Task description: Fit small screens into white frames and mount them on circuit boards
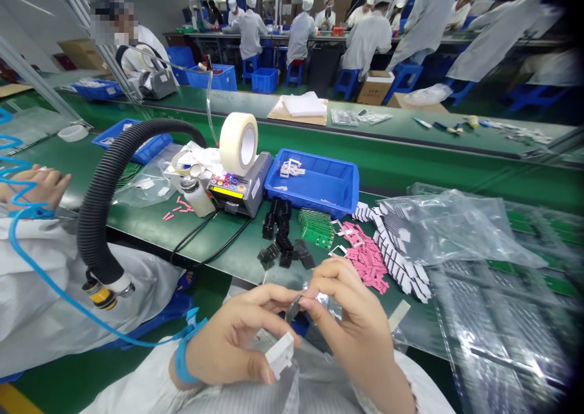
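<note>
My left hand (235, 338), with a blue strap at its wrist, holds a small white plastic part (280, 357) between thumb and fingers. A thin dark piece (293, 309) is pinched in the fingertips of my right hand (351, 310), and my left fingertips meet it from the other side. Beyond my hands on the green table (210, 240) lie black parts (285, 237), a fanned stack of green circuit boards (316, 227), a heap of pink strips (368, 259) and rows of white pieces (401, 259).
Behind the piles is a blue tray (314, 185) with white parts. A tape roll (238, 144) rests on a grey machine (241, 189), beside a bottle (197, 195). A black hose (98, 189) arches at left, near another person's hand (39, 185). Plastic trays (506, 335) lie at right.
</note>
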`<state>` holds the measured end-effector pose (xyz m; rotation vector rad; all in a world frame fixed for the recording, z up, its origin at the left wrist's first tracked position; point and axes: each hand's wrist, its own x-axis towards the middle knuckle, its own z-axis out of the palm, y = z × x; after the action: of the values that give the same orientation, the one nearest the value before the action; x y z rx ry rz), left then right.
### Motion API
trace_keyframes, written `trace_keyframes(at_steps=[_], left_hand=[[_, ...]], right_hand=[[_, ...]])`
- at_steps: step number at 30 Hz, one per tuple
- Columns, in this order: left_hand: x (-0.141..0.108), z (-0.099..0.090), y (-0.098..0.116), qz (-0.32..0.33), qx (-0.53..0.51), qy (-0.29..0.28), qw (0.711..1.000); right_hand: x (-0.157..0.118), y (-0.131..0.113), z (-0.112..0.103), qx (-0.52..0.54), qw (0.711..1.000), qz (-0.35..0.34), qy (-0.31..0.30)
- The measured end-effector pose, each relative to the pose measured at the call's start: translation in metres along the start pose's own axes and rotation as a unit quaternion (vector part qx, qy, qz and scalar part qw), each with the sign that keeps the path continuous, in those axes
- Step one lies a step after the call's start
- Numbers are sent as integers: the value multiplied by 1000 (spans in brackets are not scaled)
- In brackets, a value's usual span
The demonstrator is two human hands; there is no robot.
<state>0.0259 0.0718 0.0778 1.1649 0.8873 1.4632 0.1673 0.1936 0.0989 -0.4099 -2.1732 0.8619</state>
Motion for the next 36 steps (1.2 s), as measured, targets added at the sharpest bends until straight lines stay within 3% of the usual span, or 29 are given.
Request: trace_keyframes(at_steps=[10, 17, 21, 24, 26, 28, 30, 34, 36], left_hand=[[0, -5, -3, -12, 20, 2, 1000], [2, -7, -7, -80, -44, 38, 995], [6, -6, -14, -143, -223, 90, 960], [7, -7, -20, -153, -341, 132, 918], [7, -8, -22, -154, -380, 153, 899], [8, -7, -23, -156, -402, 157, 889], [9, -5, -22, -158, -409, 145, 887], [12, -1, -17, -163, -391, 122, 898], [13, 1, -15, -167, -378, 119, 903]], right_hand=[[0, 2, 5, -30, 999, 9, -10], [1, 10, 7, -60, 995, -16, -78], [-8, 10, 2, -13, 996, -1, -90], [-24, 32, 5, 60, 988, 96, -102], [-36, 56, 11, 21, 978, 159, -131], [-45, 76, 17, -102, 967, 178, -149], [-46, 81, 17, -181, 961, 153, -144], [-23, 53, 0, -80, 986, 48, -139], [-9, 37, -8, -69, 985, 2, -159]])
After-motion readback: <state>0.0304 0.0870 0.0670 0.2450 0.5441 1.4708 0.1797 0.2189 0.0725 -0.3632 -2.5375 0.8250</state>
